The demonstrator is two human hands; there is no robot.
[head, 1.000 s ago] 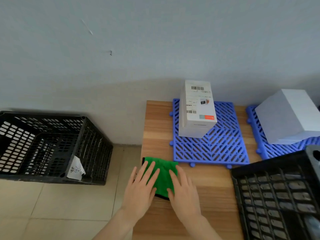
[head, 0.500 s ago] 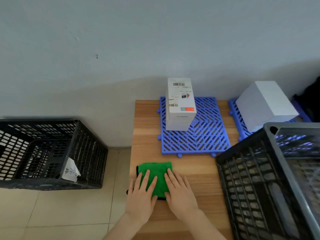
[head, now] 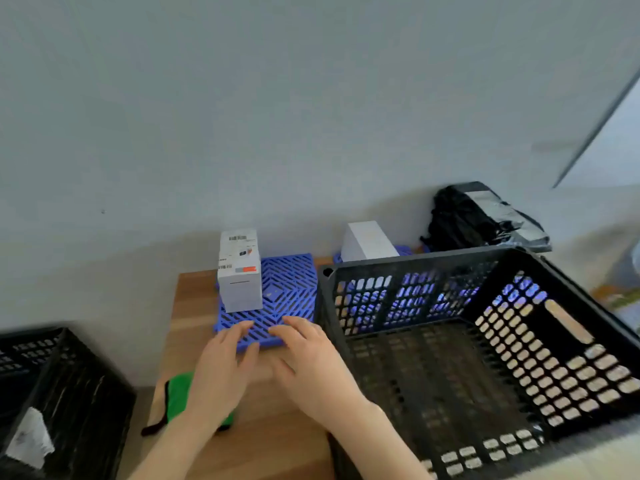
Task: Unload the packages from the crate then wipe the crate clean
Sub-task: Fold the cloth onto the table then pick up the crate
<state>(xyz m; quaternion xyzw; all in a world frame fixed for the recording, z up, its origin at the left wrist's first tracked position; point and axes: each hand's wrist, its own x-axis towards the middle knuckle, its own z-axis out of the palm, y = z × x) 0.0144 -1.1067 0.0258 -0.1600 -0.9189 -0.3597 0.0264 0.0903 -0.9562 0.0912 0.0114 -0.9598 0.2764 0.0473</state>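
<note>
Both hands hover flat over the wooden table (head: 277, 438), holding nothing: my left hand (head: 221, 368) and right hand (head: 311, 365) have fingers spread and straight, tips at the near edge of the blue slatted plastic mat (head: 291, 289). The folded green cloth (head: 178, 396) lies beneath the left wrist, partly hidden. The black perforated plastic crate (head: 415, 263) stands just right of the right hand, and as far as I can see it is empty. So I judge that wiping is the step in hand. I would pinch the cloth with the left hand, brace the crate's rim with the right, and work the floor and then the walls, keeping the fabric bunched so the holes don't snag it. Beyond my fingertips a white labelled carton (head: 239, 282) stands upright on the mat. A plain white box (head: 367, 242) and a black plastic-wrapped parcel (head: 478, 216) sit behind the crate. A second black crate (head: 62, 382) sits on the floor, well left of the left hand. Nothing blocks the reach, though the picture is blurred.
</note>
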